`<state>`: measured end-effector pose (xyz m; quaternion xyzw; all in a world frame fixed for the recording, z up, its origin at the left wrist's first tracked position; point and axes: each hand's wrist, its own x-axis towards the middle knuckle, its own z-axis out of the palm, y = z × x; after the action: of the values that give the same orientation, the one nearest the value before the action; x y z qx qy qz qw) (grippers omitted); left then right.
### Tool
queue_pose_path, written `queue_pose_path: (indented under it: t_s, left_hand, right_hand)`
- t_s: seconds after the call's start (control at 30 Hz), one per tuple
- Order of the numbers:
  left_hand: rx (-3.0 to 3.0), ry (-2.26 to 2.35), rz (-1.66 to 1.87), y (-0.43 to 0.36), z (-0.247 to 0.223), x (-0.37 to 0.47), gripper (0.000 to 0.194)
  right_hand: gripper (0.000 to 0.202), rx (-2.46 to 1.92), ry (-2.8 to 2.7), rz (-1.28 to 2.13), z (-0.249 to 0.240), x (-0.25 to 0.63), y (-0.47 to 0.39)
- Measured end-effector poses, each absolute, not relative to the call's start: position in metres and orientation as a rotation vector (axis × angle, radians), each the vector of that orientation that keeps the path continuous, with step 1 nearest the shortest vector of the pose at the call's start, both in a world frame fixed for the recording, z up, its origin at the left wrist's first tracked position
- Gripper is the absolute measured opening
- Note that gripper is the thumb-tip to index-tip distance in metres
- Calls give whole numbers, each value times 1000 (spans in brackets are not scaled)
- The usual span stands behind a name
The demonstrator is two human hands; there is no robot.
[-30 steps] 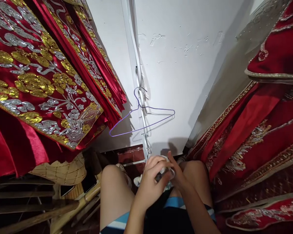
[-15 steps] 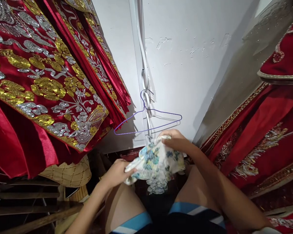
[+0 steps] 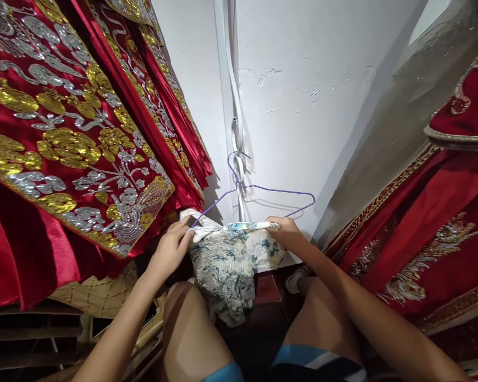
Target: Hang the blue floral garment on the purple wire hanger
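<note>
A white floral garment with blue, green and yellow print is stretched between my hands, its lower part hanging down between my knees. My left hand is closed on its top edge, at the left end of a purple wire hanger. That end of the hanger goes down into the garment's opening. On the right, my right hand pinches the same top edge, just below the hanger's right end. The hanger's hook hangs from a white strap against the wall.
Red skirts with gold and silver sequins hang at the left. Red embroidered garments hang at the right. Behind the hanger stands a white wall with chipped paint. Wooden furniture is at lower left.
The bunched garment has been lifted and spread out along its top edge. My left hand rose to the hanger's left end, which now sits inside the garment. The hanger has tilted.
</note>
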<state>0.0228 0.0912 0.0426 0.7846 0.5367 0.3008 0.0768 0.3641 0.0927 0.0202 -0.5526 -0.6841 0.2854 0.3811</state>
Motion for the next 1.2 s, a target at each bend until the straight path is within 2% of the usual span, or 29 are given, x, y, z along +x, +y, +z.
queue_pose_path:
  t_s: [0.23,0.37,0.43,0.67,0.8,0.83,0.93,1.07,1.13,1.2]
  left_hand:
    - [2349,1444,1294,102,78,81,23]
    - [2328,1469,1299,110,79,84,22]
    - [2353,1450,1269,108,78,83,25]
    - [2406,1413,1269,107,79,84,26]
    - [2423,1371,1327,110,83,81,25]
    - [2435,1353,1341,110,86,80,25]
    - [2463,1352,1421,112,96,75,26]
    - [2391,1487,1476,115,104,63,30]
    - [2247,1543,1425,117,101,60,38]
    - [2121,1552,1343,117,95,62,40]
  right_hand:
    - [26,-1198,-1816,701,21,352,75]
    - [73,-1306,-1503,494,29,383,72]
    - [80,-1379,-1440,407,36,406,78]
    - [43,-1571,-1646,371,61,436,109]
    - [57,-1550,-1538,252,64,428,110]
    - [54,-1528,-1549,287,66,428,108]
    - [27,-1475,-1703,722,81,437,101]
    - [36,-1350,-1771,1343,105,447,93]
    - [39,-1271,-1655,1410,102,441,91]
    - [40,-1189,-1510,1333,84,425,88]
